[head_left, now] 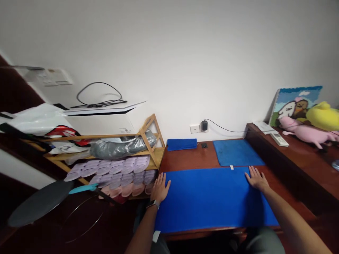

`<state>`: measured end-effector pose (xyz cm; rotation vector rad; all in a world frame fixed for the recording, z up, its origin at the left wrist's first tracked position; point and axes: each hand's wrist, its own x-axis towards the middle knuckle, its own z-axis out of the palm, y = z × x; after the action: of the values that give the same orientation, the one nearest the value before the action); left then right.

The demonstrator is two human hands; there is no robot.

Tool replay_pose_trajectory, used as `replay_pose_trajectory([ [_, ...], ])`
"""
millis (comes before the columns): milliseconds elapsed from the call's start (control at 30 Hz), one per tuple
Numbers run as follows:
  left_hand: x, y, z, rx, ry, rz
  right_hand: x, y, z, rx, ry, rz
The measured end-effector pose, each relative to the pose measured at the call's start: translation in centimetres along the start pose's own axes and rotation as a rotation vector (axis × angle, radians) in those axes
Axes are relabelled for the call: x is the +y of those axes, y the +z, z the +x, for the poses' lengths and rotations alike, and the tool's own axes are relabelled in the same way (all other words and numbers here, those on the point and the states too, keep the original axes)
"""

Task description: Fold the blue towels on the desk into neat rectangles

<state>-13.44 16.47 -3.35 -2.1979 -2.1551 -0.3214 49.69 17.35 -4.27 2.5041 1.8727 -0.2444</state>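
A bright blue cloth [203,201] lies spread flat on the reddish-brown desk [189,160], reaching its front edge. At the cloth's left edge, my left hand [160,188] rests flat with fingers stretched out. My right hand [256,179] lies palm down at its far right corner, fingers spread. Behind the cloth on the right is a lighter blue folded cloth [237,153]. Against the wall sits a rolled or folded blue cloth [182,144]. White tags show at the big cloth's far edge and near-left corner.
To the left, a wooden rack [156,155] holds several purple and pink slippers [116,173] and a white box [106,123]. A round grey stool seat [39,203] stands nearby. On the raised right ledge are a remote [279,139], a pink plush toy [307,132] and a picture [296,104].
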Motion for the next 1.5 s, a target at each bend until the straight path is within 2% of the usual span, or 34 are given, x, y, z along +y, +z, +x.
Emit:
replay_pose_trajectory([
  [67,0.1,0.1,0.2,-0.014,-0.017,0.008,-0.9,-2.0,-0.3,-0.025,-0.032,-0.043],
  [133,0.1,0.3,0.6,-0.016,-0.021,0.015,-1.2,-3.5,-1.1,0.03,-0.096,-0.037],
  [200,-0.1,0.7,0.9,-0.006,-0.014,0.016,-0.6,-3.9,-2.5,0.092,-0.19,0.012],
  [333,-0.5,1.4,1.4,0.022,-0.008,0.013,2.6,-2.0,-6.0,0.07,-0.34,0.102],
  [433,-0.5,1.4,1.6,0.024,-0.016,0.014,4.6,0.1,-7.7,0.039,-0.292,0.126],
  [533,-0.7,1.0,1.8,0.0,-0.012,0.028,4.9,1.4,-8.3,0.05,-0.26,0.13],
  [633,-0.9,0.3,1.9,-0.035,-0.007,0.057,4.5,1.7,-8.3,0.088,-0.271,0.137],
  [733,1.0,-0.5,1.9,-0.001,0.029,0.085,4.4,1.6,-8.3,0.107,-0.281,0.155],
  [800,5.0,-0.9,1.6,0.052,0.097,0.066,4.3,1.6,-8.3,0.106,-0.281,0.168],
  [833,7.9,-1.0,1.3,0.071,0.141,0.039,4.3,1.5,-8.3,0.103,-0.279,0.171],
  [900,15.6,-0.9,0.4,0.05,0.274,-0.035,4.3,1.4,-8.4,0.1,-0.271,0.169],
  [967,24.6,-0.4,-1.0,0.0,0.402,-0.122,4.1,1.2,-8.5,0.093,-0.265,0.157],
  [1067,36.8,0.8,-3.5,-0.114,0.568,-0.253,3.9,0.8,-8.6,0.079,-0.264,0.133],
  [1133,42.1,1.7,-5.0,-0.193,0.634,-0.316,3.9,0.7,-8.7,0.072,-0.268,0.12],
  [1200,44.4,2.3,-5.8,-0.248,0.642,-0.346,4.0,0.9,-8.6,0.076,-0.272,0.114],
  [1267,43.8,2.7,-5.8,-0.248,0.607,-0.348,4.3,1.3,-8.5,0.094,-0.272,0.117],
  [1333,40.4,2.6,-5.2,-0.216,0.533,-0.315,4.6,1.8,-8.3,0.116,-0.271,0.126],
  [1400,34.8,2.2,-4.4,-0.186,0.42,-0.244,4.8,2.3,-8.1,0.13,-0.275,0.133],
  [1500,23.4,1.3,-3.9,-0.113,0.212,-0.099,5.1,2.9,-8.0,0.141,-0.283,0.143],
])
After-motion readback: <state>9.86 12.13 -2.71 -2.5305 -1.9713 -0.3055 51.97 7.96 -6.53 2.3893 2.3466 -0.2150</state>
